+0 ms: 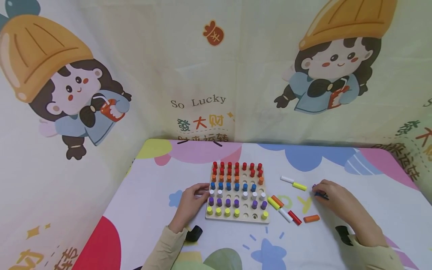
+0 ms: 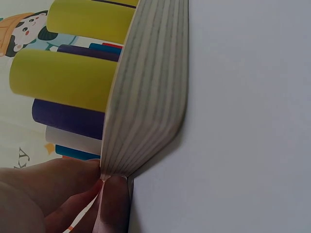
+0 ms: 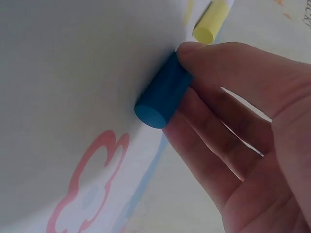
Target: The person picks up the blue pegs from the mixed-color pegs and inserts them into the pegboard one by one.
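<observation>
A wooden pegboard (image 1: 237,218) stands on the table with rows of coloured pegs: red, orange, blue, white, purple and yellow. Several of its holes hold no peg. My left hand (image 1: 191,204) pinches the board's left edge between thumb and fingers, which the left wrist view shows close up beside a yellow peg (image 2: 63,80). Off to the board's right, my right hand (image 1: 334,197) holds a blue peg (image 3: 164,92) between thumb and fingers, low at the tabletop. A purple peg (image 1: 314,186) shows just beyond those fingertips, partly hidden by the hand.
Between board and right hand lie loose pegs: a yellow one (image 1: 299,186) touching a white one (image 1: 287,179), a red one (image 1: 294,217), an orange one (image 1: 311,218) and several more. A patterned cloth backdrop (image 1: 256,82) rises behind the table (image 1: 152,195).
</observation>
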`<state>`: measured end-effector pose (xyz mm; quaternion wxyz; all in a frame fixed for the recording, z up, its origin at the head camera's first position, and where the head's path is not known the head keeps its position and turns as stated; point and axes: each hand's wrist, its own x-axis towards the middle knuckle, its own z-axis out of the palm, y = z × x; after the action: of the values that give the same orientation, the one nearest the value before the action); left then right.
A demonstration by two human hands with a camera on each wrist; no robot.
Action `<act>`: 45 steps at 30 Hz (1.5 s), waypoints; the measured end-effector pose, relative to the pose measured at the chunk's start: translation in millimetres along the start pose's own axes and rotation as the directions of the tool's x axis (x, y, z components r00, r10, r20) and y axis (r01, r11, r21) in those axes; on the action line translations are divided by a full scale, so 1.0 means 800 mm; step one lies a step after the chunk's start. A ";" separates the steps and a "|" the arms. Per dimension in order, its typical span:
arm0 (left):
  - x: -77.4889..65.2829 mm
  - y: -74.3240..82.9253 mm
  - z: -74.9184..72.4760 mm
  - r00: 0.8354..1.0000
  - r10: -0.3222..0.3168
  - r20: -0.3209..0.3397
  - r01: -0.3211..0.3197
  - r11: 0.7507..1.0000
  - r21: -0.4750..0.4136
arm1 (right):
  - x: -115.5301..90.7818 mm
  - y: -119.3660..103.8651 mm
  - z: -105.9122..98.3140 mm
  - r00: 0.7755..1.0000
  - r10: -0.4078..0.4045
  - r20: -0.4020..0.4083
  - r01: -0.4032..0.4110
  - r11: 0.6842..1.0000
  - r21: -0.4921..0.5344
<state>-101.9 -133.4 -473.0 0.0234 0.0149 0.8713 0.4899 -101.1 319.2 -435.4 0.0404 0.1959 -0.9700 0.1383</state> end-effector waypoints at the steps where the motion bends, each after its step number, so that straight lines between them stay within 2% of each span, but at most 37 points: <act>1: 0.000 0.000 0.000 1.000 0.000 0.001 0.000 1.000 -0.001 | 0.000 0.000 0.000 1.000 0.003 0.003 -0.003 1.000 0.001; 10: 0.000 0.001 -0.001 1.000 -0.031 -0.001 0.031 0.999 0.009 | 0.001 -0.004 0.001 1.000 0.012 0.003 -0.012 1.000 -0.006; 19: 0.000 0.003 0.000 1.000 -0.022 -0.003 0.022 1.000 0.003 | 0.003 -0.010 0.000 0.998 0.056 -0.008 -0.056 0.998 0.005; 33: -0.001 0.004 -0.001 1.000 -0.012 -0.002 0.012 1.000 0.002 | 0.011 -0.025 0.001 0.989 -0.061 -0.134 0.063 0.998 0.009; 40: -0.001 0.003 -0.001 1.000 -0.027 0.002 0.027 1.000 0.000 | 0.015 -0.031 0.003 0.990 -0.076 -0.117 0.079 0.997 0.020; 45: -0.001 0.002 -0.001 1.000 -0.013 -0.005 0.013 1.000 -0.002 | 0.017 -0.036 0.003 0.990 -0.085 -0.116 0.088 0.996 0.021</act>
<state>-101.1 -133.0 -471.5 0.0244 0.0081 0.8709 0.4908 -102.7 288.0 -428.7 0.0994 0.2300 -0.9548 0.1602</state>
